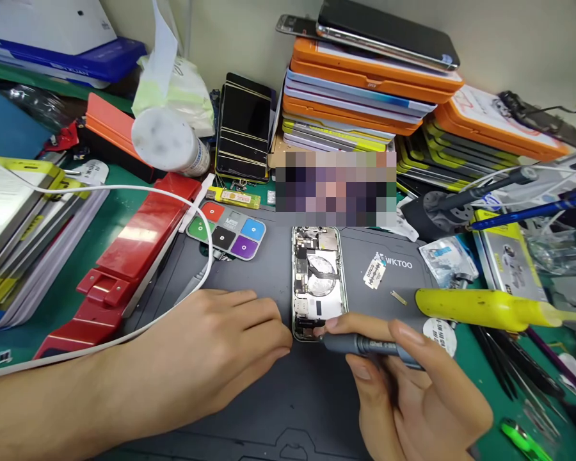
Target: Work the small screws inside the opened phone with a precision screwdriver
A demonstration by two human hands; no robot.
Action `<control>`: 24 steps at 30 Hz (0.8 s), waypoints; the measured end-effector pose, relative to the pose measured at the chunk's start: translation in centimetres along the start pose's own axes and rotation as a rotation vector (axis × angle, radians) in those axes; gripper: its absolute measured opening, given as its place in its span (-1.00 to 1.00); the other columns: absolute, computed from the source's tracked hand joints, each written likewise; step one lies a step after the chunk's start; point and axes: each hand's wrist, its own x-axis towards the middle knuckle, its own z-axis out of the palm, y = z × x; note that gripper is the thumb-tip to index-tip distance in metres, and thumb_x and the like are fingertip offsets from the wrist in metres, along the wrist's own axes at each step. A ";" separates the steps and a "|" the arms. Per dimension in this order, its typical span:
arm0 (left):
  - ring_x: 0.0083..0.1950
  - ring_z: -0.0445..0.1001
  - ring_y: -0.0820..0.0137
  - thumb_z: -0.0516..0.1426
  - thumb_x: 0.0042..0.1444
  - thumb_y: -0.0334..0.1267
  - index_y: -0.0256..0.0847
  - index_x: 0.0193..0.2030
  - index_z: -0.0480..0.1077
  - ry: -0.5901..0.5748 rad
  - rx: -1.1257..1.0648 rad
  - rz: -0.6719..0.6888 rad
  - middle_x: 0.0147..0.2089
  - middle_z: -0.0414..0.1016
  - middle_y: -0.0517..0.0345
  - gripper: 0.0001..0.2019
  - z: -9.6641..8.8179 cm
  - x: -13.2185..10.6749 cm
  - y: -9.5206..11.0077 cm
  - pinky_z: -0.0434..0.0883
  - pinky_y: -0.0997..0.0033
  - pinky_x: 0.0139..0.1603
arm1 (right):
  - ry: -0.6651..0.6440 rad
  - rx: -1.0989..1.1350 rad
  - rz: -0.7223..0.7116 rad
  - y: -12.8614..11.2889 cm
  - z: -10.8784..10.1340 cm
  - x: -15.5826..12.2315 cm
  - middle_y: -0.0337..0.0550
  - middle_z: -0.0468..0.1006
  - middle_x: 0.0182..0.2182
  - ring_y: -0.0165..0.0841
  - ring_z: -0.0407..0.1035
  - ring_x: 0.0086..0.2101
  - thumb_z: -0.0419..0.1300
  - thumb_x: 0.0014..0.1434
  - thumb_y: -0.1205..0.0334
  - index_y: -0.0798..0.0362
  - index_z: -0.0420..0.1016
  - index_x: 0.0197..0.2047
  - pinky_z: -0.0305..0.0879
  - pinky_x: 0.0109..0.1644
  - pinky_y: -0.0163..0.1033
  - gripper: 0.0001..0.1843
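Gripping a grey screwdriver (365, 346) pen-style, the right hand (403, 384) has its fingers closed round the barrel. The tip points left onto the near end of the opened phone (318, 275), just ahead of those fingers. Beside it the left hand (211, 346) lies palm-down on the grey mat (269, 397), fingers loose and holding nothing, tips touching the phone's lower left edge. The phone's long axis runs straight away from the person. Farther left is a colour-sectioned screw tray (226, 230), contents too small to tell. Beyond are stacked orange cases (365, 83).
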 end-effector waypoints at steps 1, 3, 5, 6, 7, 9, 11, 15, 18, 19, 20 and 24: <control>-0.22 0.57 0.30 0.05 0.60 -0.33 -0.19 -0.03 0.57 0.000 0.000 -0.003 -0.13 0.61 0.20 -0.75 0.0 0.0 0.0 0.35 0.20 -0.27 | -0.011 0.005 0.001 0.0 0.1 -0.1 -0.02 0.72 0.06 -0.27 0.71 -0.02 0.19 0.16 0.79 -0.01 0.28 0.57 0.78 0.02 -0.18 -0.01; -0.22 0.57 0.30 0.05 0.60 -0.33 -0.20 -0.04 0.57 0.006 0.002 -0.001 -0.14 0.61 0.20 -0.75 -0.1 0.0 0.1 0.35 0.20 -0.27 | -0.028 0.007 0.011 0.0 0.2 -0.2 -0.03 0.70 0.07 -0.29 0.70 0.01 0.17 0.16 0.81 -0.02 0.27 0.57 0.77 0.05 -0.19 0.00; -0.22 0.57 0.30 0.05 0.59 -0.33 -0.20 -0.04 0.57 0.016 0.008 0.003 -0.13 0.62 0.20 -0.75 -0.2 -0.1 0.1 0.36 0.19 -0.27 | -0.040 0.001 0.009 0.0 0.2 -0.2 -0.03 0.70 0.09 -0.30 0.70 0.02 0.17 0.16 0.82 -0.03 0.26 0.58 0.77 0.07 -0.20 0.01; -0.22 0.56 0.31 0.05 0.59 -0.33 -0.20 -0.04 0.57 0.017 0.008 0.003 -0.13 0.62 0.21 -0.75 -0.2 -0.1 0.1 0.36 0.19 -0.27 | -0.045 -0.002 0.003 0.0 0.2 -0.1 -0.02 0.70 0.10 -0.29 0.70 0.02 0.18 0.16 0.81 -0.03 0.25 0.58 0.77 0.07 -0.19 0.02; -0.23 0.56 0.31 0.06 0.59 -0.34 -0.20 -0.04 0.57 0.017 0.008 0.003 -0.13 0.62 0.21 -0.76 -0.2 -0.1 0.1 0.36 0.19 -0.28 | -0.049 -0.004 -0.004 0.0 0.2 -0.1 -0.02 0.70 0.11 -0.28 0.70 0.02 0.19 0.16 0.81 -0.03 0.24 0.59 0.77 0.07 -0.19 0.02; -0.23 0.55 0.32 0.06 0.58 -0.35 -0.20 -0.04 0.57 0.010 0.005 0.003 -0.13 0.61 0.22 -0.76 -0.1 0.0 0.0 0.35 0.19 -0.29 | -0.052 -0.009 -0.019 0.0 0.1 0.0 -0.01 0.70 0.11 -0.27 0.71 0.02 0.21 0.17 0.79 -0.03 0.24 0.59 0.78 0.06 -0.18 0.01; -0.23 0.55 0.32 0.06 0.58 -0.35 -0.19 -0.03 0.57 0.005 0.003 0.007 -0.12 0.61 0.23 -0.77 -0.1 0.0 0.0 0.34 0.19 -0.29 | -0.049 -0.008 -0.020 0.0 0.1 0.1 -0.01 0.71 0.11 -0.26 0.71 0.02 0.20 0.18 0.79 -0.02 0.25 0.59 0.78 0.06 -0.18 0.00; -0.22 0.56 0.32 0.06 0.59 -0.34 -0.19 -0.03 0.58 0.011 0.013 0.001 -0.12 0.62 0.22 -0.76 -0.1 0.1 0.0 0.35 0.18 -0.27 | 0.005 0.002 -0.017 -0.2 0.0 0.3 -0.05 0.73 0.10 -0.29 0.72 0.00 0.18 0.14 0.82 0.00 0.29 0.56 0.76 0.08 -0.22 0.00; -0.21 0.58 0.32 0.04 0.61 -0.32 -0.19 -0.04 0.59 0.026 0.016 -0.004 -0.12 0.63 0.22 -0.73 -0.2 0.0 0.0 0.35 0.20 -0.26 | 0.027 0.009 0.017 -0.2 0.0 0.4 -0.08 0.75 0.05 -0.31 0.73 -0.08 0.19 0.15 0.80 -0.02 0.31 0.54 0.77 0.04 -0.21 -0.03; -0.22 0.58 0.33 0.03 0.62 -0.32 -0.18 -0.03 0.59 0.029 0.012 -0.004 -0.12 0.63 0.22 -0.72 -0.2 0.0 0.0 0.35 0.20 -0.26 | 0.023 0.007 0.031 -0.2 0.1 0.4 -0.08 0.76 0.04 -0.31 0.73 -0.10 0.19 0.16 0.79 -0.03 0.31 0.54 0.78 0.02 -0.19 -0.04; -0.22 0.58 0.34 0.03 0.62 -0.32 -0.17 -0.02 0.59 0.032 0.009 -0.003 -0.12 0.63 0.23 -0.71 -0.2 -0.1 0.0 0.35 0.21 -0.26 | 0.014 0.003 0.045 -0.2 0.1 0.3 -0.07 0.76 0.04 -0.29 0.73 -0.10 0.19 0.18 0.78 -0.04 0.31 0.54 0.78 0.01 -0.16 -0.05; -0.24 0.57 0.34 0.03 0.62 -0.32 -0.16 -0.01 0.60 0.020 0.010 0.001 -0.13 0.62 0.24 -0.71 -0.2 -0.1 -0.1 0.31 0.21 -0.29 | -0.016 0.001 0.040 -0.2 0.3 0.0 -0.04 0.73 0.06 -0.27 0.71 -0.03 0.19 0.19 0.78 -0.04 0.29 0.56 0.78 0.02 -0.15 -0.04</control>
